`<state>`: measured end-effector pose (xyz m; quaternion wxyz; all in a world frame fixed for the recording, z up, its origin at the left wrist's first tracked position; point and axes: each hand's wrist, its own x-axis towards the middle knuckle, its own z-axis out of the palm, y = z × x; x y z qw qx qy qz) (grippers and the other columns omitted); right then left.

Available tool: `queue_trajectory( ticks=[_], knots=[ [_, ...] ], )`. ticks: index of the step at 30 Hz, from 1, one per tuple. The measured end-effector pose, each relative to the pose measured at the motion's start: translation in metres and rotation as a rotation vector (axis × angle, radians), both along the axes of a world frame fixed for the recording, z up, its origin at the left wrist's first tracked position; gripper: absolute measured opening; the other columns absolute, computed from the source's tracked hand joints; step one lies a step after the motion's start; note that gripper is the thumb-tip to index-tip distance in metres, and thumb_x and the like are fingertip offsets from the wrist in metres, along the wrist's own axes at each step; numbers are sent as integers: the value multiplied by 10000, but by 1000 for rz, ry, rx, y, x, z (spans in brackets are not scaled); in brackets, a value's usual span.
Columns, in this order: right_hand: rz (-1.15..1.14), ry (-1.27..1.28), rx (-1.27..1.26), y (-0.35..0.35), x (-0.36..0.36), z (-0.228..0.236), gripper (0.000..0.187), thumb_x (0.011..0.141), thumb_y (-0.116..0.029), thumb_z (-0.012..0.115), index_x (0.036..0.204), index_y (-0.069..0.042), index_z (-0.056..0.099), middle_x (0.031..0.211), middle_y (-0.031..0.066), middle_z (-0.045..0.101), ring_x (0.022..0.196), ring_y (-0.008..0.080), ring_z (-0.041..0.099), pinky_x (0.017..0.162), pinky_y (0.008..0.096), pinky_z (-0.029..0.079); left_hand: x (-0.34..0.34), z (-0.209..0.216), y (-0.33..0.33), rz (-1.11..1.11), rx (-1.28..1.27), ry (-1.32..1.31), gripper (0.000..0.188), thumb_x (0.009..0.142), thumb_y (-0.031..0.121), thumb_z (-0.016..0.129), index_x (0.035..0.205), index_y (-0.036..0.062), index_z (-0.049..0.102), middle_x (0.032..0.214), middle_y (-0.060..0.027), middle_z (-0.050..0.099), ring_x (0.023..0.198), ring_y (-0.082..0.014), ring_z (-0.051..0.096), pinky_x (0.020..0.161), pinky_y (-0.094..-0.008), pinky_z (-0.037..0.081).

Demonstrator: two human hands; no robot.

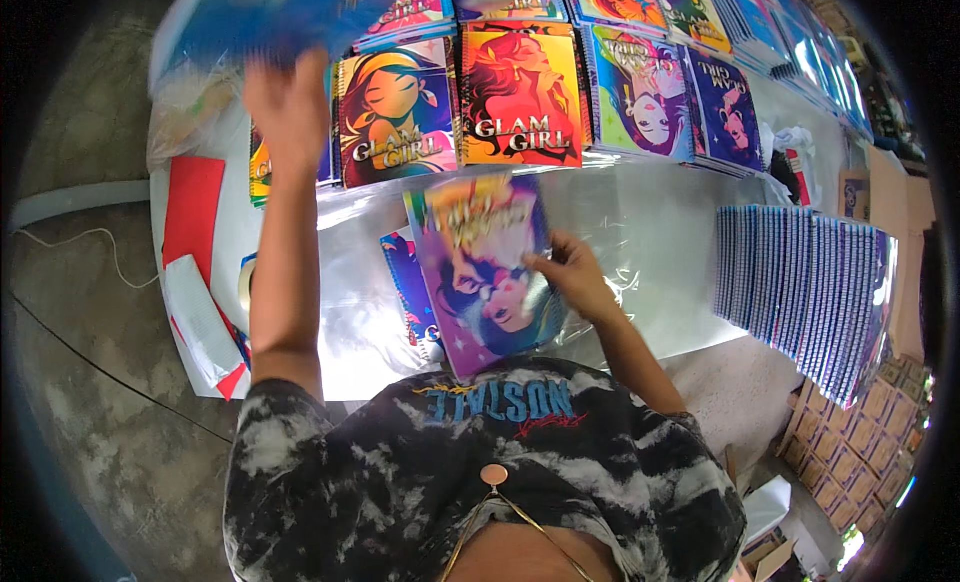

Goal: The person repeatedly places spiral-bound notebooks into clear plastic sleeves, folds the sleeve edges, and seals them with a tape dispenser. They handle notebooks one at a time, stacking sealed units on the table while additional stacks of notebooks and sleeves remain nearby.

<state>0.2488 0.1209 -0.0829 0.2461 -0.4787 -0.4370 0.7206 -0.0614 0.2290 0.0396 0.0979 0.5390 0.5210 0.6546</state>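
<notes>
My right hand [574, 274] grips the right edge of a spiral notebook [492, 272] with a purple and yellow illustrated cover. The notebook is tilted, slightly blurred and upside down to me. Partly beneath it lies another notebook [404, 282] with a blue and red cover. Stretched far forward on the left, my left hand [288, 107] is blurred, with its fingers at the near edge of a flat blue thing [250, 27]. That blue thing is smeared by motion and covers the table's far left corner; its exact kind is unclear.
Notebook stacks with colourful covers [520, 97] line the table's far side. Spiral-bound notebooks [800, 282] stand in a packed row at right. Red strips [193, 212], a tape roll [246, 282] and clear plastic lie at left. Brown boxes [855, 442] are piled beyond the right side.
</notes>
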Motion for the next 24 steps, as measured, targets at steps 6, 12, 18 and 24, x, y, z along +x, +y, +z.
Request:
queue_trajectory(
  ticks=[6,12,18,24],
  knots=[
    [213,-513,249,-10,12,-11,292,773,-211,688,952,4,604,758,119,627,665,212,599,621,318,472,14,-92,-164,-314,-450,1122,444,741,137,577,1149,309,609,1305,19,501,1227,-278,420,1009,-483,307],
    [28,-628,771,100,18,24,247,798,-194,635,994,-44,628,860,142,646,777,273,618,693,380,473,44,-104,-193,-230,-567,849,408,694,-22,551,1034,179,656,1220,-38,552,1183,-301,446,967,-467,339],
    [-101,-979,1374,293,19,24,324,839,-118,560,1160,-75,572,1114,165,600,1029,334,569,893,392,439,81,-60,-124,-338,-322,555,384,631,-67,569,975,90,641,1014,-70,634,911,-245,591,756,-357,442],
    [252,-1263,1480,368,26,-13,353,834,-133,519,1185,-99,546,1146,147,592,1012,308,587,846,395,475,101,-54,-97,-437,-282,471,345,628,-76,588,929,85,639,905,-61,651,791,-227,609,673,-333,456]
  ],
)
